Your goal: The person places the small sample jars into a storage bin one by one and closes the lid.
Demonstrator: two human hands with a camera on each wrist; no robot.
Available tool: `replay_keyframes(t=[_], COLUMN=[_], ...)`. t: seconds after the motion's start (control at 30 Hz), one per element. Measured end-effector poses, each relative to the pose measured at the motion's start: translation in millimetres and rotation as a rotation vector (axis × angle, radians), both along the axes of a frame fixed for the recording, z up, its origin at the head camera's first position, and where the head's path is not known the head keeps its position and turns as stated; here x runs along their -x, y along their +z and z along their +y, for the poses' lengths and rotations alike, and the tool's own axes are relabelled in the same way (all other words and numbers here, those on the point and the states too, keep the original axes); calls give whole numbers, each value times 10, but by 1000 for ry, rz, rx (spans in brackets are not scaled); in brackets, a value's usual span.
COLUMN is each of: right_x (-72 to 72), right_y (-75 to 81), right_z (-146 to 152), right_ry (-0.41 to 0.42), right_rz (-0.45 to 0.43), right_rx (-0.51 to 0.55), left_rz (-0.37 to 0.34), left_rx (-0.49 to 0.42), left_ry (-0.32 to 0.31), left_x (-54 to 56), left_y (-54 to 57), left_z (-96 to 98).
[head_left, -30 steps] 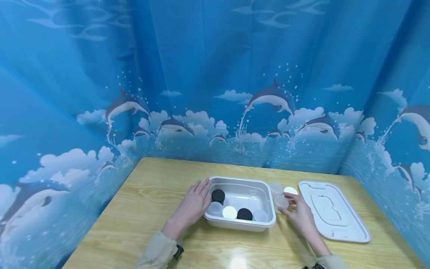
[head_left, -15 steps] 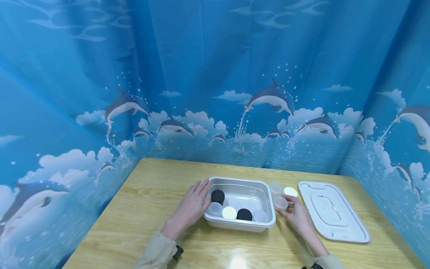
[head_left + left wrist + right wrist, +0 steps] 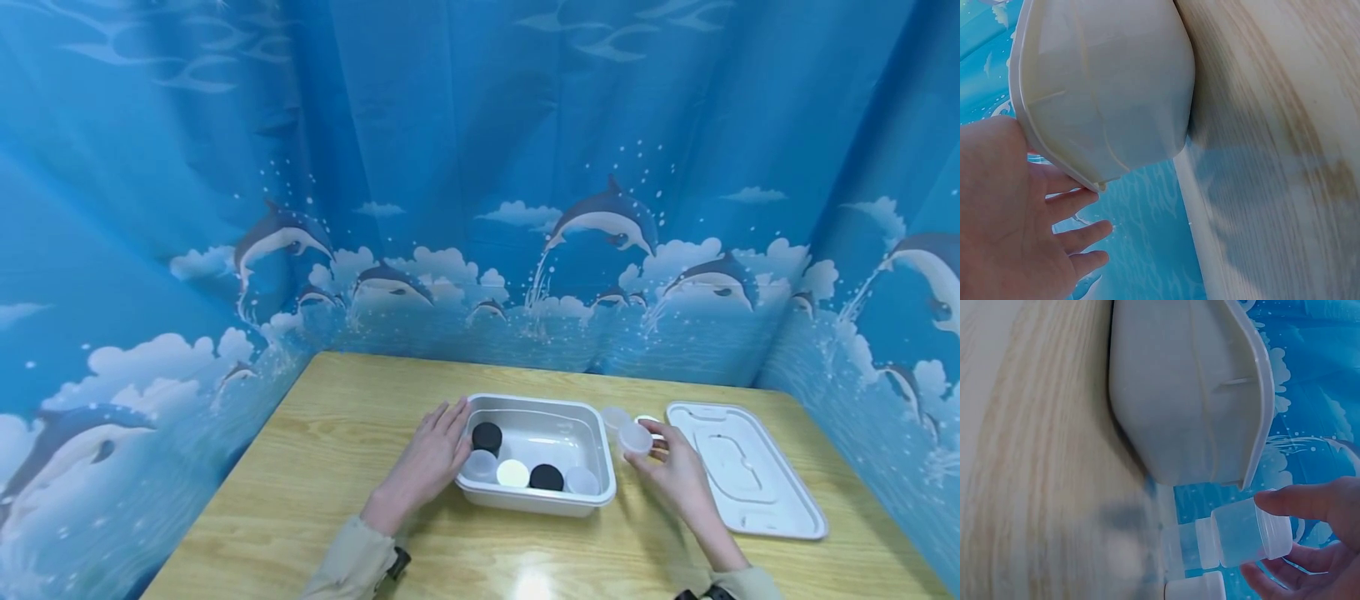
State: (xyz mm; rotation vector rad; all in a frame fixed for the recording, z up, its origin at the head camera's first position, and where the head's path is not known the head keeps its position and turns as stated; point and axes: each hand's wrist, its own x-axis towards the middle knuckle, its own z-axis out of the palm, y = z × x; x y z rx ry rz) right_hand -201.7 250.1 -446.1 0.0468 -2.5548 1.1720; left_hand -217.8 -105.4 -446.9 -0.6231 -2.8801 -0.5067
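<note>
My left hand lies with straight fingers along the left rim of a white plastic tub; the left wrist view shows the fingers spread at its rim. Between thumb and fingers, my right hand pinches a translucent lidded jar, just off the tub's right end. Behind it stands another translucent jar. A white-lidded jar is mostly hidden by the right hand in the head view. Inside the tub are black-lidded jars, a white-lidded one and translucent ones.
A white tub lid lies flat on the wooden table, right of my right hand. Blue curtains with dolphins hang around the table's back and sides.
My right hand has lifted the translucent jar up from beside the tub and shifted it slightly right, now covering most of the white-lidded jar. The left hand stays put.
</note>
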Motion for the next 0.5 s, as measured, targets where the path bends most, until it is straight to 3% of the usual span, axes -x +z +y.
replay_keyframes(t=[0.27,0.5], right_x=[-32,-1], right_y=[139,199], right_z=[-61,-159], right_ry=[-7,-6], right_rz=[-27,63], right_rx=[34,16], left_rz=[8,5], left_rx=[-1,13], left_ry=[-1,1], left_x=[10,17], left_y=[-2,-15], left_z=[-5,-8])
